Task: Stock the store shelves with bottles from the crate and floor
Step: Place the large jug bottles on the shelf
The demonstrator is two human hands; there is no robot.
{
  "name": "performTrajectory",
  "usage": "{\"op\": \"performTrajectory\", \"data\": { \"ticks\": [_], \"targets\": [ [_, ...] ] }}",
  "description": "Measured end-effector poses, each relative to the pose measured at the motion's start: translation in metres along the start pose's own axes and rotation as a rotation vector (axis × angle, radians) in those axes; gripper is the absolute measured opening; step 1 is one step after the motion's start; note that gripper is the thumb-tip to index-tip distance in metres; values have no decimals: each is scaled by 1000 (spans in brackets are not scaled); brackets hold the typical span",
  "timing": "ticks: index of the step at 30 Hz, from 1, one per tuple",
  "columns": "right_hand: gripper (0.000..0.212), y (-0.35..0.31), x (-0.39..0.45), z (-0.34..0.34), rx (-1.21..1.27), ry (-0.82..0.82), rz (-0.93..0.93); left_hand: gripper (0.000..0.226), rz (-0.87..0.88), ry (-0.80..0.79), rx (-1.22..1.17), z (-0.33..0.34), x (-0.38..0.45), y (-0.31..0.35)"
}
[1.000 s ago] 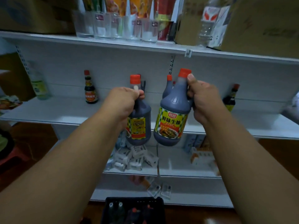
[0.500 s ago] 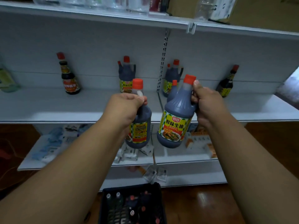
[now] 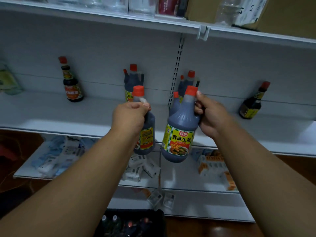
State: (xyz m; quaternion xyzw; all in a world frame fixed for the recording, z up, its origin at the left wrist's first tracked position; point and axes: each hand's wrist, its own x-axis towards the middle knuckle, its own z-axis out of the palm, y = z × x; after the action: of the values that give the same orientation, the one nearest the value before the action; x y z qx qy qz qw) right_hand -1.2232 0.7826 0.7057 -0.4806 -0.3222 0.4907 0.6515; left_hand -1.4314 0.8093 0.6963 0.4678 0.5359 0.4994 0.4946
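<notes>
Only the head view to go on here. Both hands are up mid-frame, each carrying a big soy sauce jug by its moulded neck handle. Left hand (image 3: 130, 117) has its grip wrapped tight around the handle of the left jug (image 3: 147, 134); right hand (image 3: 211, 115) is curled the same way on the right jug (image 3: 179, 134), thumb up near the red cap (image 3: 191, 90). Both jugs hang in the air just in front of the middle shelf (image 3: 51, 120), not set down yet.

Handling guess: these look full, dark liquid right up to the neck, so fairly heavy and swingy if carried by the handle alone. Plastic bodies, smooth and glossy, probably a bit slick on the label wrap, so the handle is the sane place to hold. Shouldn't shatter, but a drop could pop a cap.

Shelf is flat white painted metal. At the back stand two matching jugs (image 3: 133, 79), plus a slimmer, glassy-looking bottle (image 3: 71, 86) at left. The black crate (image 3: 130, 223) sits bottom centre on the floor with more bottle tops showing.
</notes>
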Motion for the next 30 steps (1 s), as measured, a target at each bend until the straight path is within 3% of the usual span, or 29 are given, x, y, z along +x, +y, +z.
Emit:
{"op": "performTrajectory", "data": {
  "ticks": [8,12,18,23,26,28,30],
  "targets": [
    [44,26,74,5,-179,-178,21,8,-42,229,27,27,34,-16],
    [61,39,93,15,-161,-94,75,19,-18,253,55,30,46,-23],
    [44,42,105,31,-220,-1,87,23,11,207,167,27,63,-26],
    [33,54,91,34,-580,133,-177,17,64,159,249,18,72,-29],
    [30,73,79,35,-582,211,-294,7,115,206,247,7,69,-41],
    [54,93,75,33,-639,249,-325,25,172,249,305,0,70,-54],
    [85,112,71,32,-785,267,-281,63,211,264,479,-4,80,-71]
  ]
}}
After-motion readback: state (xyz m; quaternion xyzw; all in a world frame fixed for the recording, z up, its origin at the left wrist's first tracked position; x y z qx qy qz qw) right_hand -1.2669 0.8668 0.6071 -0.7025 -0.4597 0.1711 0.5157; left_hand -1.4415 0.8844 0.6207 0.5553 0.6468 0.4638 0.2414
